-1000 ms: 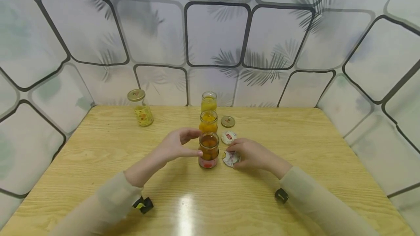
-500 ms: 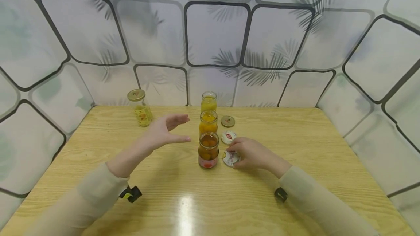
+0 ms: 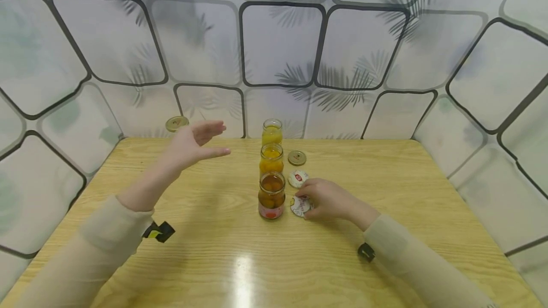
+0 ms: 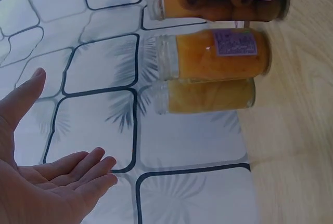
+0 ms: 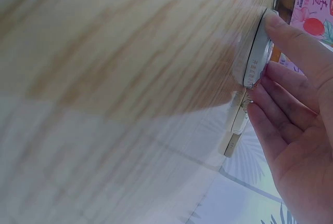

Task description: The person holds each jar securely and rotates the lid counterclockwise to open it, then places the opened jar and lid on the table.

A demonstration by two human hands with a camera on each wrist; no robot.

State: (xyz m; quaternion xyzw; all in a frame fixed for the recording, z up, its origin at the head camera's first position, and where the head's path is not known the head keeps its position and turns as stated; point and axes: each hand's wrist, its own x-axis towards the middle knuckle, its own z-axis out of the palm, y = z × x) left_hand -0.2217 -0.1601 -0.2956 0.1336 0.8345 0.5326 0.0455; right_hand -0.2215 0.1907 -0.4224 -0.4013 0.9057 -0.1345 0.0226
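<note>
My left hand is raised over the left of the table, thumb and fingers spread, holding nothing. It overlaps the lidded jar, so only that jar's gold lid shows in the head view. With thumb and fingertips at opposite edges, my right hand pinches a white printed jar lid lying on the table. Beside it stands an uncapped jar of dark brown fruit with a pink label. Behind that are an uncapped jar of orange fruit and an uncapped jar of yellow fruit, lined up front to back.
A second white lid and a gold lid lie right of the jars, behind my right hand. The wooden table meets patterned wall panels at its back.
My left hand has moved from beside the dark fruit jar, leftward and away from me, to in front of the lidded jar. My right hand stays on the same lid.
</note>
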